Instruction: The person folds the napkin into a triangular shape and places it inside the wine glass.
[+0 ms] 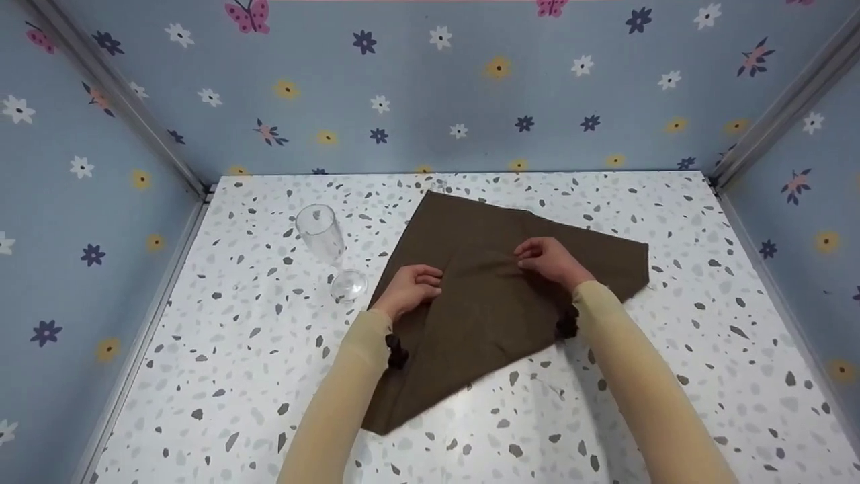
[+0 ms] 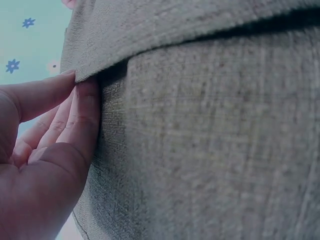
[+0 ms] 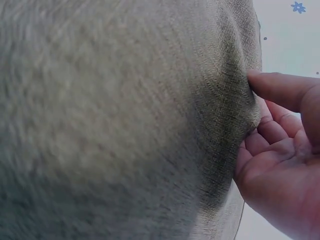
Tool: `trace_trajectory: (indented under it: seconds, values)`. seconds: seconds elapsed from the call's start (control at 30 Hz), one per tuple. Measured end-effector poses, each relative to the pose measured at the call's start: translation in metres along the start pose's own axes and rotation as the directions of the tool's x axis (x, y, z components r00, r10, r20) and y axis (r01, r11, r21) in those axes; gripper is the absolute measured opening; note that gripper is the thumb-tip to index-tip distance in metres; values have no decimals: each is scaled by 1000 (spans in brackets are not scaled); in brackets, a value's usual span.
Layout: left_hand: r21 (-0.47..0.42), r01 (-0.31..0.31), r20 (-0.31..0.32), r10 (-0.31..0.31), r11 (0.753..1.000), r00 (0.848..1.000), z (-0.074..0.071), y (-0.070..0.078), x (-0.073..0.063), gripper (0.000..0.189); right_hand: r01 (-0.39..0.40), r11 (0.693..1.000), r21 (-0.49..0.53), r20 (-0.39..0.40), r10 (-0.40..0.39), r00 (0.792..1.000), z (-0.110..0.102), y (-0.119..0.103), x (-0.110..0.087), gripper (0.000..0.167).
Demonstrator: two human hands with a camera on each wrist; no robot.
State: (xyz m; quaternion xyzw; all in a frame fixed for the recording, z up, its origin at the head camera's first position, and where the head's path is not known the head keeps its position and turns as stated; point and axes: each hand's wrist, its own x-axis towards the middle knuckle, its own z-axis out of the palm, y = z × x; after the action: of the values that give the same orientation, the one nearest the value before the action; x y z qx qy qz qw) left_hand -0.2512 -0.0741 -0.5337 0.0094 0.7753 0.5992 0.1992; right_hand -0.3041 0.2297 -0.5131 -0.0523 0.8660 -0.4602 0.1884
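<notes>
A brown cloth napkin [image 1: 484, 316] lies on the table in the head view, with a flap folded over part of it. At the flap's left edge, my left hand [image 1: 408, 289] pinches the fabric; the left wrist view shows the thumb above the hem [image 2: 107, 67] and a finger under it. My right hand [image 1: 552, 262] pinches the flap's upper right part. Close up in the right wrist view, the thumb presses a raised crease [image 3: 240, 100] while the other fingers curl behind the fabric.
An empty clear stemmed glass [image 1: 322, 235] is left of the napkin, close to my left hand. Speckled white tabletop [image 1: 222, 349] surrounds the cloth. Blue flowered panels [image 1: 443, 87] enclose the table at the back and both sides.
</notes>
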Motion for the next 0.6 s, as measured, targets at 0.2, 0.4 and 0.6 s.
trace_trajectory:
  seconds: [0.2, 0.4, 0.6]
  values:
    - [26, -6, 16, 6, 1000, 1000, 0, -1, -1, 33, -9, 1000, -2, 2, 9, 1000, 2, 0, -5, 19]
    - [45, -5, 55, 3, 999, 999, 0, 0, -5, 33, -4, 1000, 20, 7, 4, 1000, 3, 1, -17, 20]
    - [53, -18, 96, 13, 998, 995, 1, -2, -8, 33, -31, 998, 46, 16, 31, 999, 5, 5, -32, 19]
